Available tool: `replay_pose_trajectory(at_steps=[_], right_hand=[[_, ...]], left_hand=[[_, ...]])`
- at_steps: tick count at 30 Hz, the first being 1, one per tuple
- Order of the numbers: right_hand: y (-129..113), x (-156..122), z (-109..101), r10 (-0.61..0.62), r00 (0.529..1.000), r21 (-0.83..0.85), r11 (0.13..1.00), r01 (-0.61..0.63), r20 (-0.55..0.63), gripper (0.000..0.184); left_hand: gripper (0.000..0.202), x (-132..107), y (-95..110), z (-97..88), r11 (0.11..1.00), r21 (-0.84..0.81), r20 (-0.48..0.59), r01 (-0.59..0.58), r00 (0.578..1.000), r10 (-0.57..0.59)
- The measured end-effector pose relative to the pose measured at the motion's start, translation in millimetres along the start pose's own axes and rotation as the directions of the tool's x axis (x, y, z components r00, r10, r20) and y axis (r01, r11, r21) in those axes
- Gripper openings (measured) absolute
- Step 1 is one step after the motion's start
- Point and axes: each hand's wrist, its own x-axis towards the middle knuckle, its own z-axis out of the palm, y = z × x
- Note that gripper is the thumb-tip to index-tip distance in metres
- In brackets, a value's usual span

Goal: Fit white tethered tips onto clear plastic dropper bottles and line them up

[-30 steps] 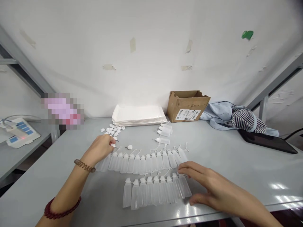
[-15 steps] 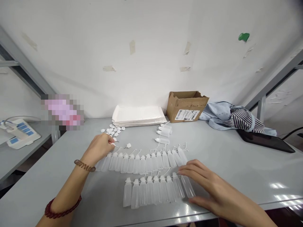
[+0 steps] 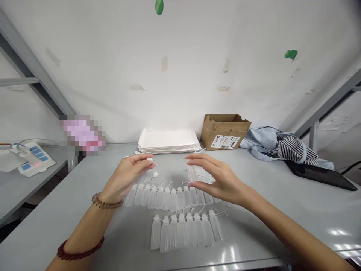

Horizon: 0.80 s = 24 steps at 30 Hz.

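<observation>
My left hand pinches a small white needle-tip cap between thumb and fingers, above the back of the table. Facing it, my right hand is closed round an upright translucent squeeze bottle, partly covered by the fingers. A loose needle-tip cap lies between the hands, its thin needle pointing down-left. Below them runs a curved row of bottles with strap caps hanging off their necks. A shorter front row of bottles lies nearer the table edge. My left hand hides most of the cap pile.
A stack of white envelopes and an open cardboard box stand against the wall. Light blue and striped cloth lies at the right, beside a dark flat object. A power strip sits on the left surface.
My right hand has lifted the rightmost front-row bottle and carried it up and left. My left hand has risen rightward from the pile with a needle-tip cap. The view has shifted slightly.
</observation>
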Motion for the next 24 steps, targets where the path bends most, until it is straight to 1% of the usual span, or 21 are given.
replay_pose_trajectory(at_steps=[2, 4, 7, 9, 11, 12, 15, 19, 21, 24], right_hand=[[9, 0, 16, -0.036, 0.999, -0.007, 0.999, 0.035, -0.042, 0.045], [13, -7, 28, -0.041, 0.997, -0.010, 0.999, 0.040, -0.063, 0.047], [10, -17, 38, -0.014, 0.997, 0.025, 1.000, 0.016, -0.077, 0.048], [4, -19, 41, -0.011, 0.998, 0.070, 0.997, 0.015, -0.062, 0.049], [-1, -20, 42, -0.023, 0.998, 0.112, 0.993, 0.029, -0.051, 0.050], [-4, -19, 42, -0.026, 0.998, 0.126, 0.992, 0.032, -0.051, 0.050], [-9, -19, 42, -0.014, 0.997, 0.136, 0.990, 0.023, -0.071, 0.049], [-13, -21, 39, 0.015, 0.994, 0.141, 0.990, 0.000, -0.105, 0.049], [-14, -22, 38, 0.016, 0.994, 0.143, 0.990, 0.000, -0.109, 0.049], [-15, -23, 38, -0.004, 0.992, 0.140, 0.990, 0.022, -0.125, 0.048]], left_hand=[[0.013, -4, 0, 7.6, 0.970, -0.241, 0.081, 0.045, 0.996, -0.027], [0.010, -9, 0, 17.0, 0.924, -0.369, 0.168, 0.096, 0.985, -0.035], [0.009, -19, -4, 33.6, 0.876, -0.460, 0.283, 0.144, 0.959, -0.009], [0.007, -24, -9, 43.9, 0.862, -0.480, 0.373, 0.162, 0.927, 0.034], [0.011, -29, -13, 51.4, 0.860, -0.483, 0.427, 0.165, 0.902, 0.067], [0.013, -31, -15, 53.9, 0.863, -0.481, 0.429, 0.155, 0.900, 0.078], [0.018, -34, -17, 56.1, 0.891, -0.442, 0.401, 0.104, 0.911, 0.093], [0.023, -37, -13, 53.0, 0.955, -0.295, 0.386, 0.018, 0.917, 0.102], [0.023, -37, -11, 51.4, 0.971, -0.239, 0.380, -0.024, 0.917, 0.117], [0.019, -37, -11, 51.0, 0.963, -0.269, 0.381, -0.015, 0.917, 0.120]])
